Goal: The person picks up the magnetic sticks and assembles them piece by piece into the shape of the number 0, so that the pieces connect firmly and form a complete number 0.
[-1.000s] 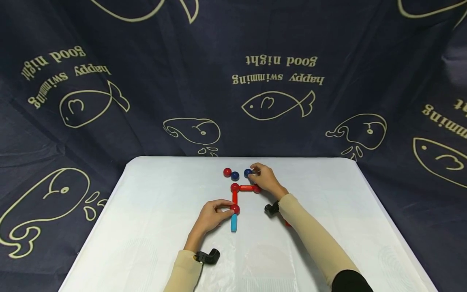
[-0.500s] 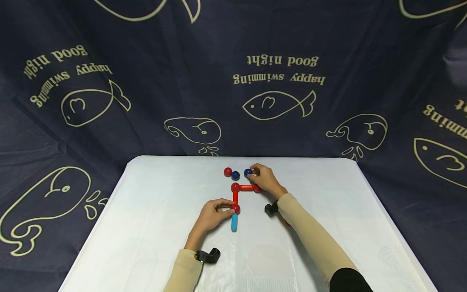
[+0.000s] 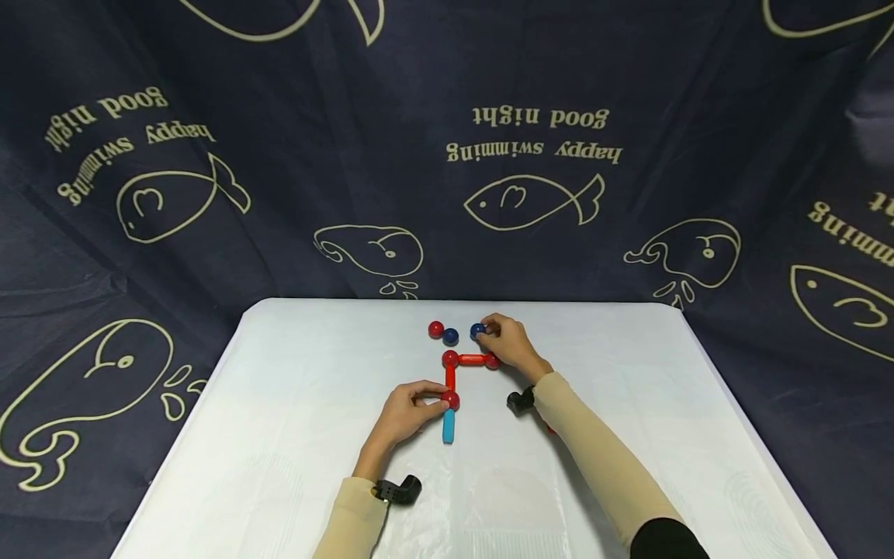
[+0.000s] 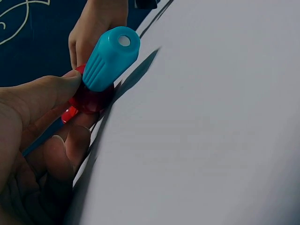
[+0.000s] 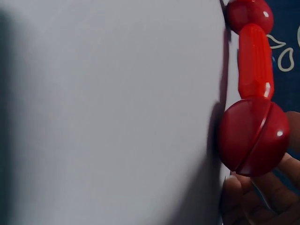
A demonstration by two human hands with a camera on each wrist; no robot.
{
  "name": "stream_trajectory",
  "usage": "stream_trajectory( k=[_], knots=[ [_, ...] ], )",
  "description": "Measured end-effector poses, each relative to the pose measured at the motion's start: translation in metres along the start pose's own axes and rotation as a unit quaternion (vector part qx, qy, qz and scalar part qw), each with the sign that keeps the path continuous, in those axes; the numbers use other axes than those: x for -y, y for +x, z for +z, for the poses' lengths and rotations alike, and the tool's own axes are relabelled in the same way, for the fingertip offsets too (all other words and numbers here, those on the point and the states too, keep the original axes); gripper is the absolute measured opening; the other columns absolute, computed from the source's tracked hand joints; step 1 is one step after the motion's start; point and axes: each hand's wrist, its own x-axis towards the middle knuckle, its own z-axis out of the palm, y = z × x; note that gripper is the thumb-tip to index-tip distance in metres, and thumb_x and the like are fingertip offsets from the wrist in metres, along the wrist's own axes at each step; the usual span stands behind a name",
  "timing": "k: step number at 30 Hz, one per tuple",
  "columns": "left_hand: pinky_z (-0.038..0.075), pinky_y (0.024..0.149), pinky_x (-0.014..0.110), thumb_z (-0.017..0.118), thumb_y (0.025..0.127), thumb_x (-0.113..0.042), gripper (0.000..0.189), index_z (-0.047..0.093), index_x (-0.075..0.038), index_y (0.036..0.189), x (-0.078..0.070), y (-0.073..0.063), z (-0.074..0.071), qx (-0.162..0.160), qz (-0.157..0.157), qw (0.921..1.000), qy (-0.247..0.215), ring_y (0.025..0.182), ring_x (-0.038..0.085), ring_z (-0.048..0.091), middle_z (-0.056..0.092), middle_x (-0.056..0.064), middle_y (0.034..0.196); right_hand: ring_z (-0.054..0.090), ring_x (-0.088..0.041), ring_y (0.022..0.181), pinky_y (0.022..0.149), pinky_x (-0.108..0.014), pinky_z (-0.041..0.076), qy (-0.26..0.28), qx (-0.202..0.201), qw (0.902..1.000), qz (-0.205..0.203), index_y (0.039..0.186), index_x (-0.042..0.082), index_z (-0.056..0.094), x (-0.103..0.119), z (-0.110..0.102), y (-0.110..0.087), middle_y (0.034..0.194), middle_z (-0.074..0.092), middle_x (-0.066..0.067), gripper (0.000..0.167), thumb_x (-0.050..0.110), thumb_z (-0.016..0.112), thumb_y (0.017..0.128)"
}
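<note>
I see a person [image 3: 594,458] at a white table [image 3: 314,357], left hand [image 3: 405,411] pinching a red ball [image 3: 451,401] near the middle. From it a light blue stick [image 3: 448,427] points back at the person, its long axis in line with a red stick [image 3: 450,379] running away to a corner ball [image 3: 450,359]; a second red stick [image 3: 472,360] turns right to an end ball [image 3: 492,362]. The right hand [image 3: 512,343] pinches a dark blue ball [image 3: 477,331]. The left wrist view adds a pale disc [image 4: 124,40] in the light blue stick's tip (too small to tell from the head view).
</note>
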Motion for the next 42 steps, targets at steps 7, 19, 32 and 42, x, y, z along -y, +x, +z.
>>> stream_trajectory(
  k=[7, 19, 32, 42],
  knots=[
    [0.043, 0.045, 0.024, 0.081, 0.090, -0.029, 0.026, 0.078, -0.018, 0.113, 0.002, 0.000, 0.000, -0.001, -0.003, 1.0000, 0.000, 0.049, 0.008, 0.052, 0.068, 0.004, 0.070, 0.068, -0.025, 0.097, 0.083, -0.035, 0.056, 0.015, -0.016, 0.9997, -0.006, 0.125, 0.004, 0.068, 0.002, -0.005, -0.009, 0.110, 0.072, -0.014, 0.034, 0.018, 0.073, 0.095],
    [0.044, 0.047, 0.025, 0.081, 0.090, -0.030, 0.026, 0.078, -0.018, 0.113, 0.000, -0.001, 0.000, -0.002, -0.001, 1.0000, 0.006, 0.052, 0.009, 0.054, 0.069, 0.004, 0.075, 0.071, -0.027, 0.101, 0.088, -0.041, 0.060, 0.038, -0.039, 0.9976, -0.042, 0.127, 0.005, 0.067, 0.012, -0.014, -0.030, 0.117, 0.072, -0.015, 0.033, 0.019, 0.072, 0.097],
    [0.044, 0.046, 0.025, 0.080, 0.091, -0.031, 0.026, 0.079, -0.020, 0.114, 0.001, 0.001, 0.002, -0.012, 0.008, 0.9999, 0.010, 0.049, 0.009, 0.054, 0.074, 0.003, 0.084, 0.070, -0.023, 0.093, 0.076, -0.033, 0.059, 0.041, -0.069, 0.9914, -0.103, 0.120, 0.005, 0.071, 0.025, -0.008, -0.072, 0.104, 0.074, -0.009, 0.028, 0.015, 0.076, 0.094],
    [0.046, 0.049, 0.024, 0.081, 0.090, -0.029, 0.025, 0.079, -0.020, 0.113, 0.002, 0.002, 0.001, -0.016, 0.012, 0.9995, 0.025, 0.055, 0.009, 0.056, 0.078, 0.001, 0.106, 0.071, -0.018, 0.090, 0.078, -0.027, 0.061, 0.066, -0.032, 0.9912, -0.110, 0.122, 0.010, 0.071, 0.030, 0.007, -0.104, 0.110, 0.074, -0.006, 0.031, 0.014, 0.079, 0.092]
  ],
)
